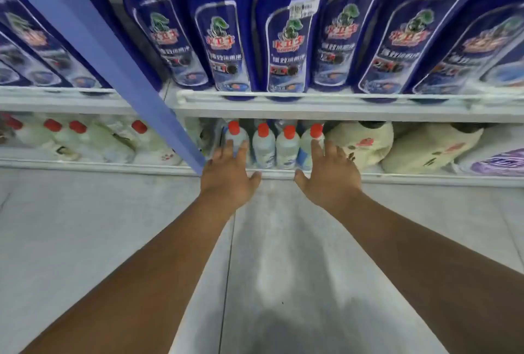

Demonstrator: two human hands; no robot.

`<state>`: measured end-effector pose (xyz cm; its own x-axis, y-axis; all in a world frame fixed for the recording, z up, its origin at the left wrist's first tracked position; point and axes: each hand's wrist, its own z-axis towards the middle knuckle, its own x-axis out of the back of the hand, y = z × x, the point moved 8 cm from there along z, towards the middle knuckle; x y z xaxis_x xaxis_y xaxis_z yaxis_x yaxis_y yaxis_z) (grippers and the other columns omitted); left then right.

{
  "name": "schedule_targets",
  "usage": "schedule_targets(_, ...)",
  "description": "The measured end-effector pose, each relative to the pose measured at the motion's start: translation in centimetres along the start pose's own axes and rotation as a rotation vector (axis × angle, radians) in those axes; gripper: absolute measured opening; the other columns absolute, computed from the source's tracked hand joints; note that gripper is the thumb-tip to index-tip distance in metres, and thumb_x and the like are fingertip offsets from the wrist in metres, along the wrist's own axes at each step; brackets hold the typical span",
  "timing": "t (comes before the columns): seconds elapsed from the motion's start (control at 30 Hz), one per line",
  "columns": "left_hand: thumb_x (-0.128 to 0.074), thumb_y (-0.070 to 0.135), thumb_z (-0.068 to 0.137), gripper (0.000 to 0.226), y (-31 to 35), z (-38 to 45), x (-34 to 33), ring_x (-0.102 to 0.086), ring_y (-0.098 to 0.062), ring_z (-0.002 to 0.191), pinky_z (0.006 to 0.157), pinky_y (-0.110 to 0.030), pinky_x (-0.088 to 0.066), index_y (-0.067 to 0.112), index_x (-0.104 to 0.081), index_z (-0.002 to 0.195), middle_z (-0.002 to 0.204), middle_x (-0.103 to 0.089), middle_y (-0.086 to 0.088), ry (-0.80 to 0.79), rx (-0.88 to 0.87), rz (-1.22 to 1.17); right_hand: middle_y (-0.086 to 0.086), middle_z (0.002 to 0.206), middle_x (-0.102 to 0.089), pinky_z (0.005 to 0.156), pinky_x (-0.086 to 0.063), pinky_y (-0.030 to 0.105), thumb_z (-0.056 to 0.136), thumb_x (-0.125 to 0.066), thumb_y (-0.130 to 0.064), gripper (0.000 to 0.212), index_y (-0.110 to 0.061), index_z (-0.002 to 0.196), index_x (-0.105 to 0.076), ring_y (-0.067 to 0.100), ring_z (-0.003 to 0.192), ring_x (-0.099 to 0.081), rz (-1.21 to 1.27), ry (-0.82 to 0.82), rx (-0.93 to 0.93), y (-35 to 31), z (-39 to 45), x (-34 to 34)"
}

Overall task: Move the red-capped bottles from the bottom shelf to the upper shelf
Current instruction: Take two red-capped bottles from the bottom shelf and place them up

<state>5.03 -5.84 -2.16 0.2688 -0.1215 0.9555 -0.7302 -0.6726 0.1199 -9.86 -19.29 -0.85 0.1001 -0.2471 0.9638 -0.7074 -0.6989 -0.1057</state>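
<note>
Two bare forearms reach forward from the bottom of the view over a pale tiled floor (85,240). At the lip of the bottom shelf (411,179), the left hand (228,172) has its fingers straight and spread, the fingertips lying against the front of the leftmost of four red-capped bottles (263,145) that stand upright in a tight row. The right hand (330,176) is likewise spread, thumb out to the side, its fingers against the rightmost bottle of that row; neither hand curls round anything, though whether the fingertips truly press the plastic is hard to judge from this angle. Just right of the row lie cream-coloured bags (363,143) and a purple-printed pack (496,162). Left of a slanting blue upright (113,55), more red-capped white jugs (93,140) sit on the same low level. On the upper shelf (312,104), tall blue refill packs (286,50) stand side by side, filling its front edge.
</note>
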Motion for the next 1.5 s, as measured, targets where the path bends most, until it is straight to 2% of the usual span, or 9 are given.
schedule_targets(0.2,-0.055,0.053,0.093,0.086,-2.3,3.5,-3.5,-0.026,-0.033,0.146,0.113,-0.045,-0.036,0.03,-0.005,0.159,0.164,-0.02,-0.01,0.116,0.14,-0.205,0.017,0.145,-0.032,0.104,-0.048,0.044,0.094,-0.058,-0.044,0.088,-0.006,0.157,-0.01,0.033,0.13,-0.043,0.323,0.19,-0.007,0.6,3.4,-3.9)
schedule_targets(0.3,-0.068,0.04,0.088,0.076,-2.8,4.2,-3.4,-0.05,-0.034,0.127,0.096,-0.045,-0.048,0.02,-0.028,0.149,0.142,-0.05,-0.01,0.34,0.146,-0.434,0.017,0.139,-0.036,0.104,-0.048,0.041,0.091,-0.067,-0.034,0.087,-0.004,0.154,-0.016,0.032,0.126,-0.045,0.542,0.351,-0.067,1.5,4.3,-4.6)
schedule_targets(0.4,-0.074,0.032,0.085,0.069,-3.3,4.8,-3.9,-0.061,-0.032,0.109,0.082,-0.035,-0.048,0.013,-0.035,0.139,0.125,-0.061,-0.01,0.451,0.16,-0.567,0.014,0.15,-0.031,0.103,-0.041,0.029,0.09,-0.071,-0.026,0.087,-0.005,0.156,-0.017,0.029,0.133,-0.042,0.765,0.379,-0.142,2.5,5.3,-6.1)
schedule_targets(0.63,-0.082,0.028,0.082,0.062,-5.5,8.7,-7.3,-0.065,-0.023,0.107,0.091,-0.035,-0.051,0.015,-0.051,0.134,0.12,-0.066,-0.004,0.388,0.257,-0.906,0.01,0.139,-0.045,0.095,-0.039,0.022,0.088,-0.074,-0.015,0.076,-0.012,0.151,-0.032,0.022,0.123,-0.049,0.971,0.406,-0.228,3.5,7.4,-8.8)
schedule_targets(0.83,-0.086,0.031,0.077,0.062,-6.6,9.8,-8.7,-0.066,-0.017,0.109,0.1,-0.044,-0.053,0.022,-0.058,0.131,0.119,-0.069,0.003,0.311,0.257,-1.006,0.01,0.126,-0.053,0.087,-0.043,0.026,0.081,-0.076,-0.009,0.059,-0.009,0.134,-0.049,0.025,0.109,-0.055,0.877,0.465,-0.203,4.0,8.8,-8.8)
schedule_targets(1.03,-0.085,0.029,0.079,0.057,-6.7,8.8,-7.9,-0.066,-0.01,0.107,0.099,-0.037,-0.053,0.025,-0.058,0.129,0.115,-0.069,0.01,0.342,0.22,-1.052,-0.009,0.085,-0.057,0.062,-0.041,0.02,0.087,-0.075,-0.018,0.034,-0.017,0.11,-0.049,0.015,0.077,-0.061,1.033,0.416,-0.197,4.5,8.7,-8.2)
schedule_targets(1.23,-0.085,0.033,0.078,0.057,-6.3,7.4,-5.0,-0.064,-0.01,0.11,0.097,-0.029,-0.05,0.033,-0.055,0.127,0.117,-0.068,0.013,0.422,0.18,-1.06,-0.006,0.102,-0.064,0.071,-0.042,0.002,0.08,-0.081,-0.022,0.042,-0.029,0.111,-0.053,0.0,0.091,-0.063,1.11,0.482,-0.123,4.7,7.0,-6.1)
schedule_targets(1.4,-0.085,0.029,0.079,0.051,-4.9,3.2,-4.0,-0.064,0.0,0.102,0.091,-0.026,-0.054,0.041,-0.052,0.115,0.111,-0.066,0.016,0.473,0.207,-1.083,-0.008,0.113,-0.064,0.09,-0.054,0.027,0.08,-0.084,-0.027,0.049,-0.031,0.116,-0.051,0.005,0.099,-0.065,1.11,0.423,-0.076,4.9,4.2,-4.0)
schedule_targets(1.5,-0.085,0.033,0.077,0.055,-4.1,-0.3,-3.1,-0.065,-0.005,0.107,0.091,-0.031,-0.056,0.04,-0.055,0.122,0.118,-0.066,0.014,0.436,0.221,-1.082,-0.016,0.108,-0.063,0.089,-0.054,0.024,0.081,-0.084,-0.023,0.047,-0.035,0.114,-0.053,-0.002,0.096,-0.062,1.092,0.395,-0.051,4.2,0.8,-1.6)
